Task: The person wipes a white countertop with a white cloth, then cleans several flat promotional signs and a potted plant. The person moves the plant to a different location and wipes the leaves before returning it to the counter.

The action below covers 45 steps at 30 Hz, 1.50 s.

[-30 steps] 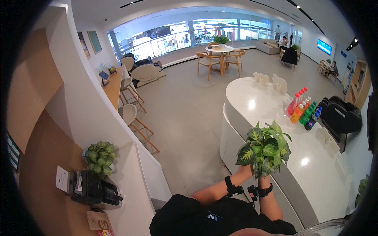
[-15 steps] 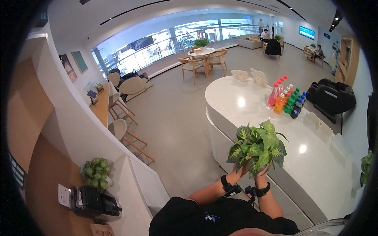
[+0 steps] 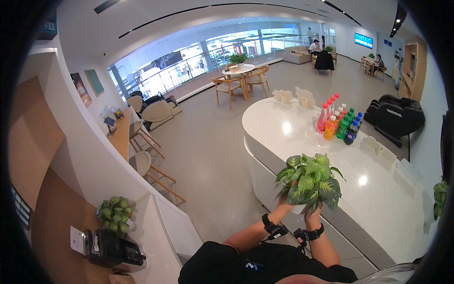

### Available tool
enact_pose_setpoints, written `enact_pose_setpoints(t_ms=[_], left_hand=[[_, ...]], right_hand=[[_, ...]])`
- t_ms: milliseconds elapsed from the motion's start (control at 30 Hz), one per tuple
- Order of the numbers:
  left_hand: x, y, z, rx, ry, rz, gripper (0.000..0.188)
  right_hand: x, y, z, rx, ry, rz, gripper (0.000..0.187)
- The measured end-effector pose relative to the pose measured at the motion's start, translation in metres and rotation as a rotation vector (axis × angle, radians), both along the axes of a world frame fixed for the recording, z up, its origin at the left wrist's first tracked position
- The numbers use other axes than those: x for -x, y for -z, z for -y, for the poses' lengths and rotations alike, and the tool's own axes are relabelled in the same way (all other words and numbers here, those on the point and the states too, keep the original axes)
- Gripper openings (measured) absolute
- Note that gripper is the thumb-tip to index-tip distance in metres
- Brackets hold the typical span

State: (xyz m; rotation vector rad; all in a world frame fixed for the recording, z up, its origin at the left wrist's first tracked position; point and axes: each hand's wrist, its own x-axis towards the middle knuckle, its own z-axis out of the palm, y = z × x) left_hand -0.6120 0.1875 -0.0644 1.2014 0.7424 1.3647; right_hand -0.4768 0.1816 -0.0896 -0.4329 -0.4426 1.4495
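A leafy green potted plant (image 3: 309, 181) is held up in front of me, over the near edge of the white counter (image 3: 274, 137). Both hands are around its white pot (image 3: 299, 208), of which only a small part shows below the leaves. My left hand (image 3: 283, 201) grips the left side and my right hand (image 3: 313, 212) the right. Leaves cover most of my fingers. Each wrist wears a black strap with a small device.
Several drink bottles (image 3: 338, 123) with red, orange, green and blue caps stand grouped on the counter. Cream cut-out stands (image 3: 305, 97) line its far side. Behind me to the left are a second plant (image 3: 115, 214) and a black machine (image 3: 113, 248). Stools (image 3: 142, 163) stand left.
The potted plant has tilted slightly toward upright and its white pot now shows between my hands. My view has tipped slightly upward; the bottles stand as before.
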Motion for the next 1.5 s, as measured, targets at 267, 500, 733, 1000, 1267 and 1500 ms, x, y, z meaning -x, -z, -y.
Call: enact_pose_setpoints(t_ms=[267,500,733,1000,1267,1500], left_hand=[[-0.008,-0.047,0.047,0.179,0.005,-0.477,0.035],[0.014,0.045,0.036,0.050,0.097,-0.246,0.038],[0.032,0.031,0.032,0.242,0.164,-0.423,0.031],[-0.001,0.021,0.004,-0.312,-0.149,-0.585,0.030],[-0.005,0.044,0.016,-0.411,-0.060,-0.341,0.034],[0.007,0.086,0.001,-0.262,0.198,-0.271,0.041]], right_hand=[[0.002,-0.018,0.019,-0.030,0.112,0.674,0.033],[-0.017,0.059,0.004,-0.180,0.013,1.074,0.046],[-0.025,0.094,-0.014,-0.411,0.458,1.299,0.037],[-0.015,0.023,0.002,-0.290,0.310,0.966,0.034],[-0.017,0.038,0.012,-0.369,-0.122,0.347,0.042],[-0.014,-0.021,0.033,-0.382,0.093,1.057,0.033]])
